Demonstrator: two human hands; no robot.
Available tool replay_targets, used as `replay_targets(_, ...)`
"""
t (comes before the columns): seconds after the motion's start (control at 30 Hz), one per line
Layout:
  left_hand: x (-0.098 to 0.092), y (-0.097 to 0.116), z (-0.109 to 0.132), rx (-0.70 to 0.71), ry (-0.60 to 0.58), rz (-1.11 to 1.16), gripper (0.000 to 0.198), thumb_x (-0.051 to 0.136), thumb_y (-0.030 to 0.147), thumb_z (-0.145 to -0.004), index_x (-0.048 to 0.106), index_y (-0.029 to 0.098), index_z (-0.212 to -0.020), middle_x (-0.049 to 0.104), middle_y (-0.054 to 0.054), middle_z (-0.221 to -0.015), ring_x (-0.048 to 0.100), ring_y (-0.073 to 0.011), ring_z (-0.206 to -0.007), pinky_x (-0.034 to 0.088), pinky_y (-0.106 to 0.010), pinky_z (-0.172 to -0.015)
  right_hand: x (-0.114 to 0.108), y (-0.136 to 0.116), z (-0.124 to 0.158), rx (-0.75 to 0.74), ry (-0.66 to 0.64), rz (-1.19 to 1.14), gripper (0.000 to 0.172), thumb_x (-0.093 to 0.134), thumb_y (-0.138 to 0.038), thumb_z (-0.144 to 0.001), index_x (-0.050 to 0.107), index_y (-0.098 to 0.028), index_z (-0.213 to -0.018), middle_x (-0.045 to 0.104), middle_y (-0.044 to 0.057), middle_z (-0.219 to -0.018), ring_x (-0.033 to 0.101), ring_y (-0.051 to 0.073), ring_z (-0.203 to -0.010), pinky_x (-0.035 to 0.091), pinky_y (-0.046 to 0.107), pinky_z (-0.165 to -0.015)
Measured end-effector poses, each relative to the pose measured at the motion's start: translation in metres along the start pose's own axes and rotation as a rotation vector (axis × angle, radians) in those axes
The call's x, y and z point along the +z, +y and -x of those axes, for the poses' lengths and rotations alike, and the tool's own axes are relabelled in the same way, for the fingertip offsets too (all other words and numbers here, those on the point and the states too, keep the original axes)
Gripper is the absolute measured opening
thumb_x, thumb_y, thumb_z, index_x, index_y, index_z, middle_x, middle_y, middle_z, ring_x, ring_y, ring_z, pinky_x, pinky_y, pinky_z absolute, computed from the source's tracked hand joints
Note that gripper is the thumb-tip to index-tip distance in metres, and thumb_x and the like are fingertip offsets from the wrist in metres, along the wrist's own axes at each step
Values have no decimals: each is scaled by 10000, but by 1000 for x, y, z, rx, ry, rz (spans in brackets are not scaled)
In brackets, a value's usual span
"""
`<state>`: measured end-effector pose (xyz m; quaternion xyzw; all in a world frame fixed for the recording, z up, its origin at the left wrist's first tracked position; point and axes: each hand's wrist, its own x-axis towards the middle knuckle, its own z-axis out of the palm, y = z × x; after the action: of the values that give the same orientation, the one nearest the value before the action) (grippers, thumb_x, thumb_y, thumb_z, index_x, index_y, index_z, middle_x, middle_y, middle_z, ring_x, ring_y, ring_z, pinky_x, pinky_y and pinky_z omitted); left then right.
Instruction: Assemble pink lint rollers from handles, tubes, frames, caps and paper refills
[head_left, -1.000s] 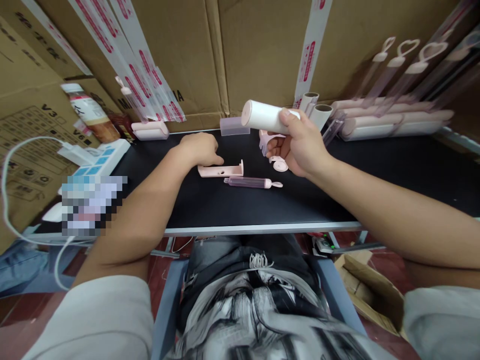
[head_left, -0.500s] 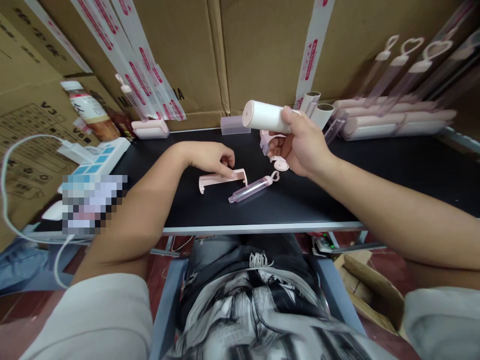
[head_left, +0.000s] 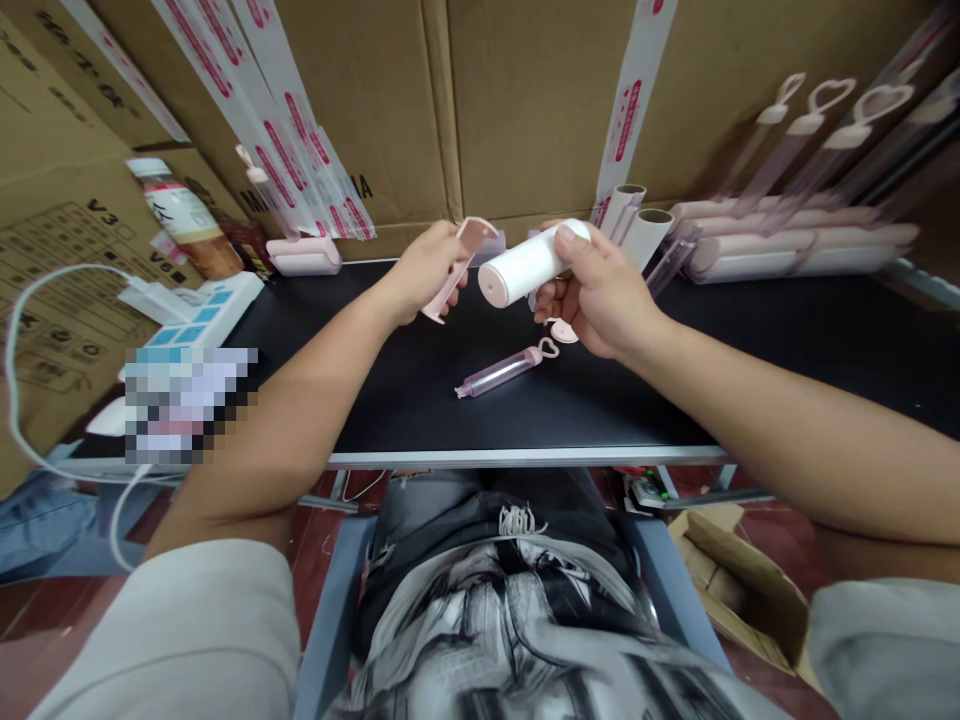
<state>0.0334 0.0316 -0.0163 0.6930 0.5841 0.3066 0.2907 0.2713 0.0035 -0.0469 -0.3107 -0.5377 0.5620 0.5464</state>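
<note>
Left hand [head_left: 424, 265] is gripping a pale pink bracket [head_left: 453, 278], fingers closing around its long strip; right hand [head_left: 606, 290] is clasping a white roll [head_left: 529, 265], thumb pressing on top. Both things are hanging above the black tabletop [head_left: 420, 420], between the hands, the roll's pink end facing the bracket with a narrow gap showing. Bracket is looking slim and plastic, slanting, its upper end bending over. Roll is showing a smooth cylinder with a flat round cap. Below the hands, a clear purplish handle [head_left: 499, 375] is lying aslant, glossy, its pink heart-shaped loop [head_left: 548, 347] pointing toward a pink disc [head_left: 562, 331]. Hollow white tubes [head_left: 645, 238] are standing behind the right hand.
</note>
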Motion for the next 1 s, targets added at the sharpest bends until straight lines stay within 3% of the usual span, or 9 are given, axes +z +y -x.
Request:
replay_targets(0.1, 13, 3, 1, 117, 55, 102, 532, 260, 538, -1176, 669, 211, -1262, 718, -63, -952, 788, -253, -854, 636, -411, -785, 0, 4, -1, 0, 7, 7, 680, 931, -817, -783, 662, -330, -1174, 609, -43, -758, 629, 172, -597, 619, 345, -524)
replay_targets(0.3, 26, 12, 12, 179, 74, 137, 541, 280, 539, -1203, 688, 193, -1279, 733, -88, -1066, 766, -245, -955, 660, -387, -839, 0, 9, 1, -40, 22, 73, 722, 962, -772, -770, 691, -342, -1283, 641, -23, -827, 667, 186, -631, 608, 352, -526)
replay_targets(0.5, 35, 3, 10, 260, 49, 173, 564, 302, 650, -1214, 681, 234, -1253, 721, -74, -1095, 762, -260, -1043, 654, -440, -943, 1, 13, 3, -61, 53, 122, 778, 976, -787, -726, 670, -366, -1304, 684, 0, -888, 744, 239, -754, 589, 330, -538)
replay_targets(0.67, 51, -2, 8, 303, 98, 223, 526, 280, 644, -1228, 617, 270, -1379, 698, -61, -1147, 773, -265, -1105, 639, -487, -1001, 4, 15, 6, -147, 78, 148, 766, 970, -813, -718, 606, -373, -1229, 744, 42, -1118, 777, 289, -959, 628, 348, -612)
replay_targets(0.8, 64, -3, 9, 419, 224, 223, 427, 299, 601, -1241, 527, 288, -1421, 687, -65, -1335, 733, -276, -1312, 610, -477, -1104, 9, 11, 15, -219, 23, 198, 916, 1061, -688, -646, 570, -397, -1363, 728, 67, -1369, 758, 351, -1200, 707, 435, -784)
replay_targets(0.9, 71, -3, 9, 495, 231, 230, 405, 370, 627, -1223, 470, 292, -1428, 670, -79, -1438, 693, -277, -1403, 604, -445, -1146, 11, 8, 22, -253, -17, 221, 1006, 1090, -575, -638, 546, -420, -1469, 649, 79, -1571, 702, 389, -1368, 726, 506, -918)
replay_targets(1.0, 69, 0, 10, 518, 229, 191, 377, 317, 624, -1227, 420, 299, -1386, 649, -87, -1444, 688, -266, -1400, 605, -460, -1156, 12, 6, 26, -259, -43, 215, 1013, 1084, -487, -665, 545, -425, -1521, 597, 90, -1651, 649, 408, -1464, 729, 534, -963)
